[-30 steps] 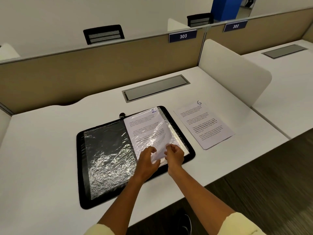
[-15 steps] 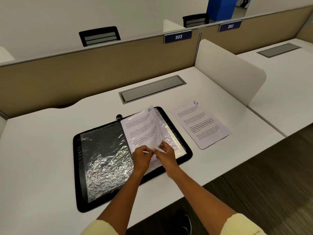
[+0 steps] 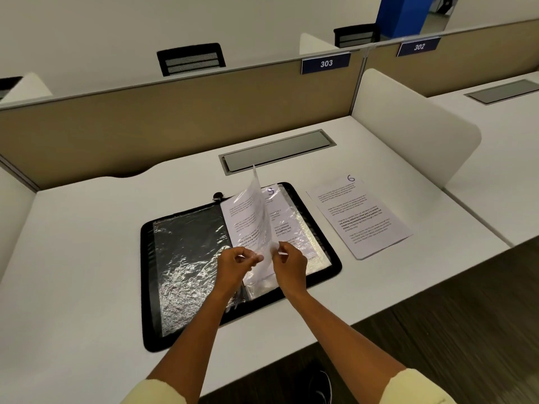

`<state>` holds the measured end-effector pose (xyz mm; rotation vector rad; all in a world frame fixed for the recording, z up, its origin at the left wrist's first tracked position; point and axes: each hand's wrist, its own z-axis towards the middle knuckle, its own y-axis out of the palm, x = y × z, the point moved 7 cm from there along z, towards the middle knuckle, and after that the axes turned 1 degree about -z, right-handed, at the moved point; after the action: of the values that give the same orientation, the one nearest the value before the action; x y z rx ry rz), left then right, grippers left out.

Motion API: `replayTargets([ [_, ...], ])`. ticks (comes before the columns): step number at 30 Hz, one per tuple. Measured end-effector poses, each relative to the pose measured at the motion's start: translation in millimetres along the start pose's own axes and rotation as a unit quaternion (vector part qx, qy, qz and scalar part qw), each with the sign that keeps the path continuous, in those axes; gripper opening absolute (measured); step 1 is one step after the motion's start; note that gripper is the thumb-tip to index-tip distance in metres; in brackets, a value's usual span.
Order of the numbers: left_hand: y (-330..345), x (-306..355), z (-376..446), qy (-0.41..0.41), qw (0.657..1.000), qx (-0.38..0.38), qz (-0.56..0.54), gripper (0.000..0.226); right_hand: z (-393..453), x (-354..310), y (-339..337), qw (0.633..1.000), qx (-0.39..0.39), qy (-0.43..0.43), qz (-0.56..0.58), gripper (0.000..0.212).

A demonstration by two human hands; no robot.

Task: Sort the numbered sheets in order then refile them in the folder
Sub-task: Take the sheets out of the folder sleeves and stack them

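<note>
Left hand (image 3: 237, 262) was pinching the near edge of a plastic sleeve (image 3: 250, 220) holding a printed sheet, fingers curled, thumb on top. Right hand (image 3: 288, 262) was pinching something thin just right of that same edge; couldn't tell whether it was the sleeve's other layer or the sheet itself. Hands sat close together, not touching.

The sleeve stood nearly upright, hinged at the spine of the open black folder (image 3: 326, 252), far corner pointing up. Below it on the folder's right half lay another sleeved sheet (image 3: 284, 217), handwritten number at its top looked like a 5, partly hidden. Folder's left half showed a crinkled empty sleeve (image 3: 186, 263).

Versus half a second ago: the sleeve had swung from leaning low over the right half to almost vertical, uncovering the sheet beneath. Hands had shifted slightly toward the near edge. Camera view had also drifted a little.

A loose sheet marked 6 (image 3: 360, 215) lay flat on the desk (image 3: 81, 258) just right of the folder, not touching it.

Desk was white, with a grey cable hatch (image 3: 277, 150) at the far side. A tan partition ran behind it, carrying blue plates 303 (image 3: 326, 63) and 302 (image 3: 419, 47). A white divider (image 3: 408, 126) stood at right, another desk beyond it. Black chair backs (image 3: 191, 58) showed over the partition. Dark floor at near right.
</note>
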<state>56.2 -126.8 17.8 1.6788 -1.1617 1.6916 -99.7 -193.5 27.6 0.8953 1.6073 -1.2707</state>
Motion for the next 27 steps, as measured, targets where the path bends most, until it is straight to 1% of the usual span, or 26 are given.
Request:
replayTargets([
  [2, -5, 0, 1, 0.008, 1.000, 0.010, 0.017, 0.021, 1, 2, -6, 1.000, 0.008, 0.000, 0.000, 0.022],
  [5, -4, -1, 3, 0.037, 0.997, 0.031, 0.057, 0.014, 0, 6, -12, 1.000, 0.004, 0.002, 0.005, 0.028],
  [7, 2, 1, 1, 0.060, 0.995, 0.034, 0.070, 0.010, 0, 11, -13, 1.000, -0.001, 0.004, 0.020, 0.038],
  [11, 23, 3, -6, 0.075, 0.994, 0.016, 0.078, 0.014, -4, 22, -11, 0.997, -0.017, 0.032, 0.062, 0.071],
  [13, 34, 3, -7, 0.075, 0.994, 0.000, 0.085, 0.021, -5, 27, -11, 0.997, -0.011, 0.041, 0.066, 0.078],
  [16, 46, 1, -6, 0.081, 0.990, -0.010, 0.112, 0.035, -6, 39, -18, 0.992, 0.043, 0.087, 0.079, 0.067],
  [18, 49, -3, -4, 0.087, 0.986, -0.010, 0.144, 0.036, -9, 48, -23, 0.981, 0.075, 0.139, 0.110, 0.055],
  [21, 52, -11, -2, 0.084, 0.978, -0.006, 0.193, 0.024, -17, 64, -28, 0.956, 0.112, 0.229, 0.143, 0.041],
  [23, 52, -12, -2, 0.081, 0.976, 0.003, 0.203, 0.016, -24, 76, -28, 0.933, 0.135, 0.283, 0.176, 0.031],
  [25, 54, -13, -4, 0.084, 0.976, 0.005, 0.201, 0.012, -27, 83, -27, 0.918, 0.145, 0.311, 0.197, 0.024],
  [27, 56, -13, -4, 0.091, 0.976, 0.001, 0.198, 0.011, -29, 84, -23, 0.909, 0.140, 0.319, 0.229, 0.016],
])
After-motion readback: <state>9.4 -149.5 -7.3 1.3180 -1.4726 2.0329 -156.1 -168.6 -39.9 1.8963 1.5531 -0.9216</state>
